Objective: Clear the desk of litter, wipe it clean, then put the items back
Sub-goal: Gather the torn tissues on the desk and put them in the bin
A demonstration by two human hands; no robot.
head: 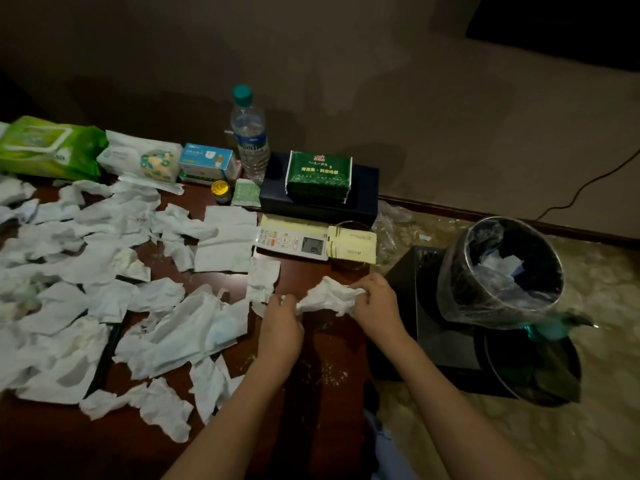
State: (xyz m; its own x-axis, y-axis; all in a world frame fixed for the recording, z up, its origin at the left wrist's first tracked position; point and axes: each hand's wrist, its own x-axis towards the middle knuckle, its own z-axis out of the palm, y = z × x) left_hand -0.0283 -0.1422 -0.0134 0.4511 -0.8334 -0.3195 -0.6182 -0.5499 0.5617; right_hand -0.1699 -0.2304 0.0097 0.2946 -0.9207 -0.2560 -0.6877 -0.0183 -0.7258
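Bench (pixel 311 393) left and centre: torn tissues (pixel 104 271) strewn flat, uncollected. Left hand (pixel 282 327) and right hand (pixel 375 306), just apart, both pinch one crumpled tissue (pixel 329 296) at the bench's right edge, probably bunching it for the lined bin (pixel 502 271) beside.

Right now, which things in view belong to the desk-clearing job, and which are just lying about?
In the job:
- crumpled tissue gripped by left hand and right hand
- scattered tissues on the desk
- lined bin

Lying about, to be put back later:
- water bottle
- remote control
- green tissue pack
- wet wipes pack
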